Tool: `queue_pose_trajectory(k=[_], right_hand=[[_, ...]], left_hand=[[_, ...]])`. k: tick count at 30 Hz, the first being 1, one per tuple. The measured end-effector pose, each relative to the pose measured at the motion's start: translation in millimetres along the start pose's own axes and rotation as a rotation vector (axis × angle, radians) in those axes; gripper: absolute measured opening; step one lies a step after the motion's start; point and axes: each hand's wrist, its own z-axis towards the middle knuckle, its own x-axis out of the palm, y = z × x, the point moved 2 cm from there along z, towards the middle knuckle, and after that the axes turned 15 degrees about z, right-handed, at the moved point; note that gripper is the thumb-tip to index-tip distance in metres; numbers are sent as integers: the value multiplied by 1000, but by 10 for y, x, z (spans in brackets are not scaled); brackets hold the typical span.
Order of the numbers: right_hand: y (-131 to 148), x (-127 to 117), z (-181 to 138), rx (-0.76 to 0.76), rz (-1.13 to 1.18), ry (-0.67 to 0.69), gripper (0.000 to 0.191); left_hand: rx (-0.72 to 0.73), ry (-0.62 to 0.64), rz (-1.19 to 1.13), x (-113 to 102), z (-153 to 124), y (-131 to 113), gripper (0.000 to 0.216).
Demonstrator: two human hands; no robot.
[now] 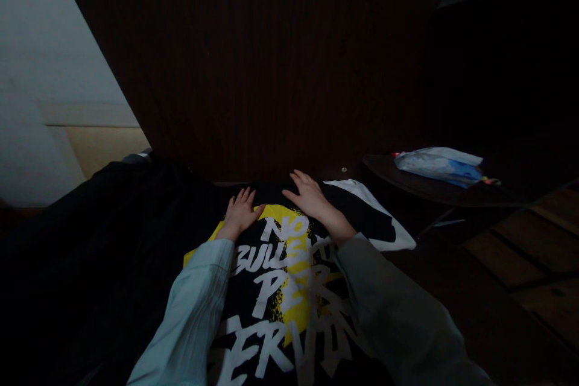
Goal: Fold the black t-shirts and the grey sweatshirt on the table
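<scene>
Shirt: black T-shirt (289, 289) with white and yellow lettering, spread flat on a dark surface, print up, directly in front of the person.
Left hand (239, 212): palm down on the yellow patch near the shirt's far edge; grip open, fingers spread, holding nothing.
Right hand (310, 196): flat on the shirt near the left; grip open too.
Right side: plastic bag (436, 166) lying on a round desk (407, 186), well apart.
Behind: dark wooden panel (271, 72).
</scene>
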Motion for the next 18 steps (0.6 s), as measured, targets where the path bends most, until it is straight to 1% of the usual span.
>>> queue_pose_trajectory(k=[2, 4, 7, 10, 14, 18], right_hand=[[75, 166, -54, -40, 11, 106, 57], [45, 319, -99, -16, -15, 186, 57], [-101, 455, -123, 49, -94, 216, 60], [-201, 496, -109, 71, -149, 217, 64], [-194, 499, -100, 70, -176, 225, 67], [-164, 490, -109, 86, -195, 226, 67]], left_hand=[[4, -12, -6, -6, -3, -4, 57], [8, -24, -18, -12, -9, -8, 57], [10, -41, -38, -8, -13, -6, 57], [14, -46, -44, 13, -4, 6, 57], [8, -70, -80, 9, -19, 1, 55], [-36, -169, -156, -130, -137, -33, 47]])
